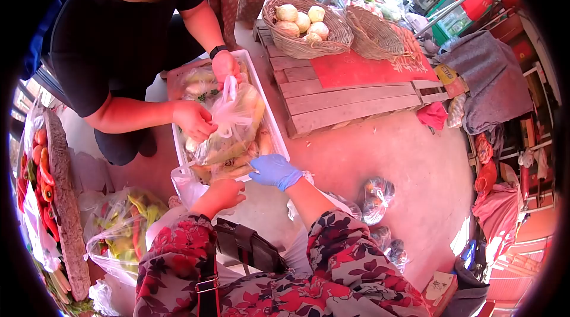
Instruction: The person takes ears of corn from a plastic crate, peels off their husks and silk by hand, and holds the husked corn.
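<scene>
My left hand [222, 197], bare, is near the close end of a white plastic crate [274, 130], its fingers loosely bent and apart with nothing visible in them. Beside it a thin plastic bag [187, 187] hangs at the crate's corner. My right hand [275, 171], in a blue glove, reaches over the crate's near right corner, fingers partly spread close to long pale vegetables [237, 165]. Whether its fingertips touch them I cannot tell. On top in the crate lies a clear filled plastic bag [228, 133], its handles [230, 112] held by another person's two hands.
A crouching person [113, 50] is across the crate. A wooden pallet [332, 100] carries a wicker basket [314, 47] of round pale vegetables and another basket [374, 32]. Left stand a bag of peppers [127, 222] and a pepper tray [62, 198]. Bagged goods [377, 198] lie right.
</scene>
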`<state>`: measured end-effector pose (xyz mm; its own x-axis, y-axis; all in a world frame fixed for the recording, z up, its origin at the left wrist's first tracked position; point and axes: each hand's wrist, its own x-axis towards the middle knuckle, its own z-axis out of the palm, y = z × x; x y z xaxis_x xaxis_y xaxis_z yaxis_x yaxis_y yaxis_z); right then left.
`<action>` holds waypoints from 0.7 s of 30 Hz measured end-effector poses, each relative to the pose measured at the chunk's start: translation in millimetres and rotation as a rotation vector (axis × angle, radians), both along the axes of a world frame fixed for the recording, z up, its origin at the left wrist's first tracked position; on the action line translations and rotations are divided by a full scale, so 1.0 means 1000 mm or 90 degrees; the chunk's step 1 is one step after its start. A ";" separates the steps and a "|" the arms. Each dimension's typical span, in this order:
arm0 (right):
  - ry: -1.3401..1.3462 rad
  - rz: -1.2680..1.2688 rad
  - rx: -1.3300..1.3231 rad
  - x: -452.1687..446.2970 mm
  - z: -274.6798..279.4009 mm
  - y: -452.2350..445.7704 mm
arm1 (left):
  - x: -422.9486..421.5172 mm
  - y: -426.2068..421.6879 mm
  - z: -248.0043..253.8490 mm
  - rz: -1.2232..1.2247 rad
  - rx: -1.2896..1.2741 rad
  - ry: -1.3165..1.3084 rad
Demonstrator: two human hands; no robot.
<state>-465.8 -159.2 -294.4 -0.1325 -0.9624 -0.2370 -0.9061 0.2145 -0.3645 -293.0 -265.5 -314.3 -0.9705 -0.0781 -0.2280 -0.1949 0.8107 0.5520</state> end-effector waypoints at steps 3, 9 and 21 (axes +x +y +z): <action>-0.068 -0.004 0.044 -0.004 0.000 -0.002 | 0.001 -0.003 0.010 0.072 0.023 0.103; -0.395 -0.038 -0.038 0.024 0.033 0.003 | 0.015 -0.004 0.022 0.505 0.167 0.489; -0.652 -0.371 -0.340 0.085 0.012 0.108 | 0.115 0.076 0.233 0.258 0.509 0.301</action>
<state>-380.4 -51.4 -282.8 -0.5502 -0.8306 -0.0860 0.0126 0.0947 -0.9954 -178.1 -189.7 -81.8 -0.9091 -0.4144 0.0425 0.0049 0.0914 0.9958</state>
